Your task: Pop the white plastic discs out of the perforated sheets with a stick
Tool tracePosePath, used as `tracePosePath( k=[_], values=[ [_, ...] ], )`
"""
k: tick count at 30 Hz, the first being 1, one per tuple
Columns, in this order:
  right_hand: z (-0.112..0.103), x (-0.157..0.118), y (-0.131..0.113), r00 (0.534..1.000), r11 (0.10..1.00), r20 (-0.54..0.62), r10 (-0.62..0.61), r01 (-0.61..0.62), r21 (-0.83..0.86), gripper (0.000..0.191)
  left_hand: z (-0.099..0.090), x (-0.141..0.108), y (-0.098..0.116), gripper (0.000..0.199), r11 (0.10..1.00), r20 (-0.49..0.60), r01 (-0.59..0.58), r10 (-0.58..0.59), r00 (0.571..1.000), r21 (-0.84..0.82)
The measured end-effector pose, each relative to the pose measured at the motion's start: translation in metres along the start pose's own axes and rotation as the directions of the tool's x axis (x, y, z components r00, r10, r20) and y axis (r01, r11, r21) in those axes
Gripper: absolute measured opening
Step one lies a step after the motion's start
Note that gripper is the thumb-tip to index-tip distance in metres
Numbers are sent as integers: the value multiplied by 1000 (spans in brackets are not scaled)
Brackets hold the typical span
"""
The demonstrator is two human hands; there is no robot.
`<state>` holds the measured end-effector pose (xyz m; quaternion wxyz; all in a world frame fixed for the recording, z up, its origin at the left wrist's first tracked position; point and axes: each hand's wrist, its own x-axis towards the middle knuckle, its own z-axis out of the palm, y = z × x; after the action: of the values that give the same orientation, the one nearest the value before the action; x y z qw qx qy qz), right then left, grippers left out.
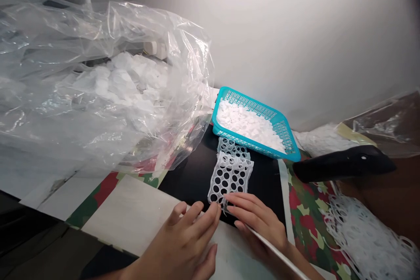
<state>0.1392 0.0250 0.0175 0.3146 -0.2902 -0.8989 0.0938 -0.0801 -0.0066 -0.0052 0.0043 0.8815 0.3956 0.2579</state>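
A translucent white plastic strip with rows of round holes (229, 179) lies on a black surface (187, 179) in front of me. My left hand (188, 236) touches its near left corner with the fingertips. The fingers are bent, and the thumb is well apart from them. From the other side, my right hand (259, 221) lays its stretched fingers on the near edge. A thin white stick (277, 251) runs between its thumb and fingers and back over the wrist; its far end is hidden. Beyond the strip sits a turquoise basket (256, 146) of small white pieces (246, 122).
A large clear plastic bag (98, 109) holding white pieces fills the left side. A black curved object (341, 164) lies at the right, above a pile of holed white scraps (374, 232). Behind the basket rises a pale wall (278, 30). A pale board (131, 214) lies in front.
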Motion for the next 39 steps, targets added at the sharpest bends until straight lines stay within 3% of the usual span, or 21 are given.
tracePosePath(
  k=[8, 13, 20, 27, 32, 36, 39],
  values=[
    [5, 2, 4, 999, 998, 29, -44, 42, 40, 19, -2, -2, 0, 37, 1000, -13, 1, -1, 1000, -9],
    [-1, -1, 5, 997, 997, 62, 46, -50, 64, 21, -1, -1, 0, 38, 1000, 3, 18, -18, 1000, 4],
    [-28, 3, -1, 983, 982, 100, 156, -165, 91, 25, 1, 0, 1, 37, 1000, -2, 16, -16, 1000, 5],
    [-35, 2, 0, 987, 991, 162, 1, 21, -135, 22, 3, -2, 0, 37, 1000, -43, 29, -29, 999, -2],
    [-50, -6, -4, 976, 973, 218, -3, 52, -223, 21, 6, -1, -1, 36, 1000, -71, 16, -17, 997, -14],
    [-77, -11, -5, 986, 948, 160, 44, 9, -317, 22, 5, -1, -1, 37, 1000, -77, 17, -19, 997, -21],
    [-100, -1, 7, 999, 928, 3, 53, -48, -370, 29, 6, -5, -3, 41, 1000, -75, 0, -2, 997, -25]
  ],
)
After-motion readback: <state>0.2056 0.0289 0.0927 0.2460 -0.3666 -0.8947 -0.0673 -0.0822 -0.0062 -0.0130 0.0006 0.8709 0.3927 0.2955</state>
